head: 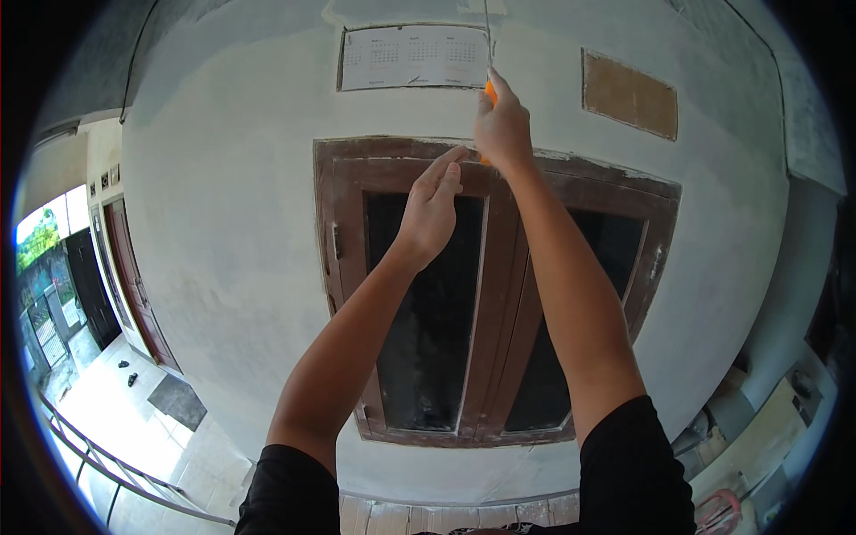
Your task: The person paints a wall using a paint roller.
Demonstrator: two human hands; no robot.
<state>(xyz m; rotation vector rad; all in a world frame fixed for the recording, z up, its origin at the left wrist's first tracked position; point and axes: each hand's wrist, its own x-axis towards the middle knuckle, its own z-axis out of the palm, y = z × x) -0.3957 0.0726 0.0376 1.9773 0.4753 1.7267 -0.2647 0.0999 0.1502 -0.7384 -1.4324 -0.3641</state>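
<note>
My right hand point(503, 127) is raised above the top rail of a brown wooden window frame point(408, 148), closed around an orange handle point(492, 92). From that handle a thin metal blade or rod point(489, 40) points up the wall; the exact kind of tool cannot be told. Lower and to the left, my left hand point(435, 207) holds nothing, its fingers apart, with its fingertips near the frame's top edge. Behind the right hand's tool is the right end of a calendar sheet point(414, 57) set in a rectangular recess. Pale, chipped patches show along the frame's top.
A brown panel point(628, 93) fills a second wall recess at the upper right. Dark glass panes point(428, 321) sit in the window. At the lower left are a metal railing point(127, 476), a grey mat point(177, 401) and footwear; a pale board point(756, 435) leans at the lower right.
</note>
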